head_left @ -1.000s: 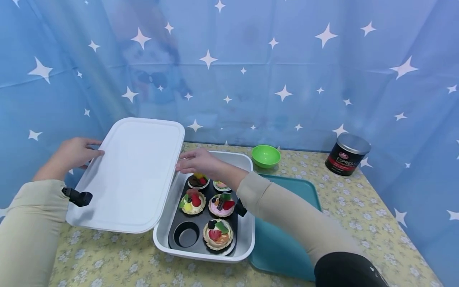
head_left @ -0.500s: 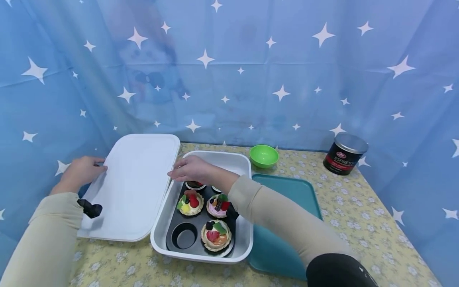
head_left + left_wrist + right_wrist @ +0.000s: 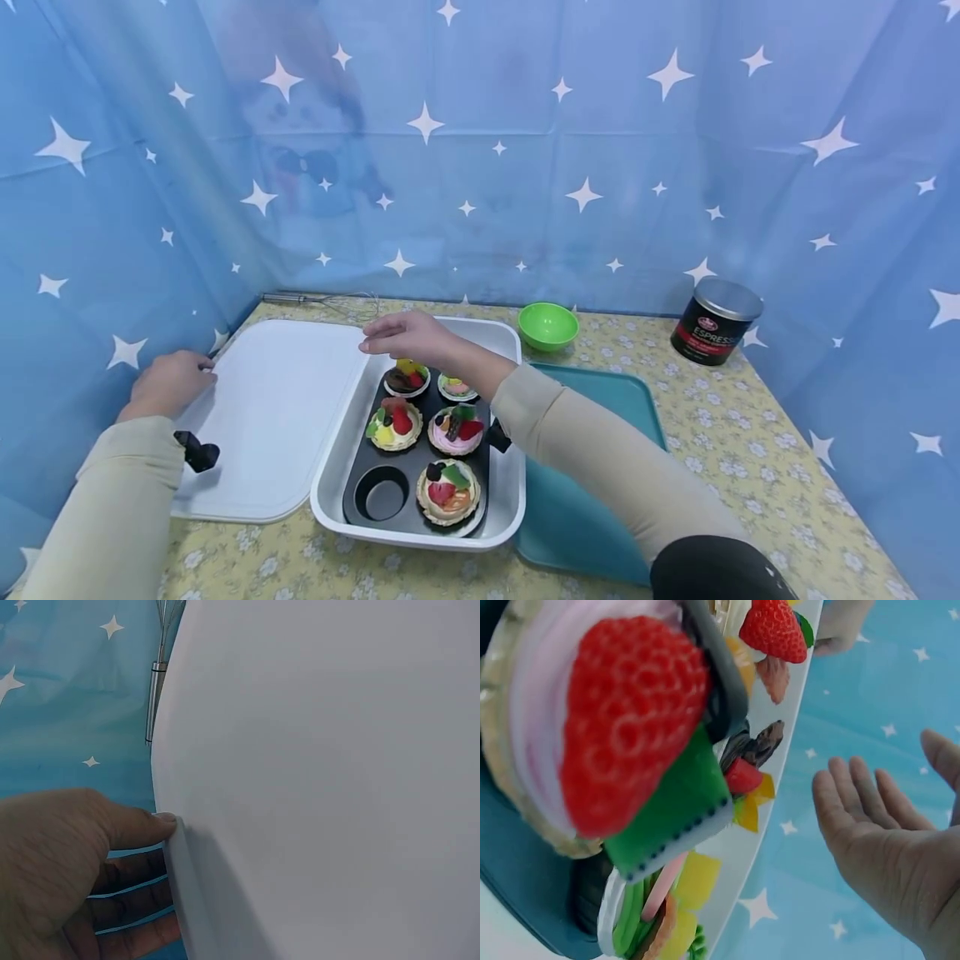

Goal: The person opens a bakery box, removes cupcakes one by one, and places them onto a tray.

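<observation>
My left hand (image 3: 168, 383) grips the left edge of a white rectangular lid (image 3: 277, 408). In the left wrist view its thumb lies on the lid's rim while the other fingers reach behind the edge. The lid lies low at the left, right beside a white rectangular box (image 3: 516, 500). Inside the box sits a dark muffin pan (image 3: 416, 479) with several fruit-topped tarts (image 3: 447, 493) and one bare cup (image 3: 381, 493) at the front left. Over the box's far left part hovers my right hand (image 3: 412, 337); the right wrist view shows its fingers extended, holding nothing.
A metal whisk (image 3: 330, 302) lies behind the lid against the starry curtain (image 3: 495, 183). A green bowl (image 3: 548, 326) stands behind a teal tray (image 3: 600, 392) to the right of the box. Farther right is a black espresso tin (image 3: 712, 323).
The lid has come down from a raised, tilted position to low beside the box, uncovering the whisk. My left hand lowered with it. My right hand has moved from the lid's edge.
</observation>
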### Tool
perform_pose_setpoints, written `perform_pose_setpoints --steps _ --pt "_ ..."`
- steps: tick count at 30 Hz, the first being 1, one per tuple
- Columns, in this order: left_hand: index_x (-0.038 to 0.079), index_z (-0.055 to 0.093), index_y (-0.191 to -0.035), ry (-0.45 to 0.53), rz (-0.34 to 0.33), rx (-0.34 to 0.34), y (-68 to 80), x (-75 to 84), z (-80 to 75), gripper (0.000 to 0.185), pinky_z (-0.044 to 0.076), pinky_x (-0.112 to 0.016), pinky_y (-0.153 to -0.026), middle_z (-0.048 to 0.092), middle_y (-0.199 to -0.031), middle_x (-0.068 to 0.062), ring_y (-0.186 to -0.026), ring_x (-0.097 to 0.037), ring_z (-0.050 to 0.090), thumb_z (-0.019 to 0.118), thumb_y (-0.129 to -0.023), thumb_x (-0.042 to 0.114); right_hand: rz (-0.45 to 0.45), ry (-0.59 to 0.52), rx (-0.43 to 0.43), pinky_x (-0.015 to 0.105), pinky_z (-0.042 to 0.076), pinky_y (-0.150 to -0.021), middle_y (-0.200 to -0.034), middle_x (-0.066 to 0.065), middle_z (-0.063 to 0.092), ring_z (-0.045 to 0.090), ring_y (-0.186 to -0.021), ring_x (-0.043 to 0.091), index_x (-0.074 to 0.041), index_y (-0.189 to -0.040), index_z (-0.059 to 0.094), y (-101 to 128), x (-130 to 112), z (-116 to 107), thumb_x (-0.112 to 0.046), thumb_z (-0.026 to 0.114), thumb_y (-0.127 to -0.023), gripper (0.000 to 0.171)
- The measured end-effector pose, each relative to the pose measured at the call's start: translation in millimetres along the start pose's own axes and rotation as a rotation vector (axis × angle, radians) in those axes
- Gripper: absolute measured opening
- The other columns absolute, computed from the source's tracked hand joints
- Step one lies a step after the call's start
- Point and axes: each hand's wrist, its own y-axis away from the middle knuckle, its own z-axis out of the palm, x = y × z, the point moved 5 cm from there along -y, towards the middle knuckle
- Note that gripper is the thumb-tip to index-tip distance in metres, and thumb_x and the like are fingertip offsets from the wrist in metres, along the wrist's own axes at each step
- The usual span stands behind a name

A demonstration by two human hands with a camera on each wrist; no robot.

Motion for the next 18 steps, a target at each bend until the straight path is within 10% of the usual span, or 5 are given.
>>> perform_pose_setpoints --steps 18 --pt "-0.014 0.054 -0.133 0.053 0.001 -0.008 -1.9 5.9 -5.2 0.054 0.045 -0.070 -0.089 0.049 -0.131 -0.042 -0.116 -0.061 0.046 0.064 -0.096 0.024 -0.008 0.041 0.077 0.046 0.046 -0.106 -0.124 -0.001 0.067 0.060 -0.119 0.016 -0.018 -0.129 0.067 6.6 9.4 -23.7 -0.039 0.071 -0.094 0.041"
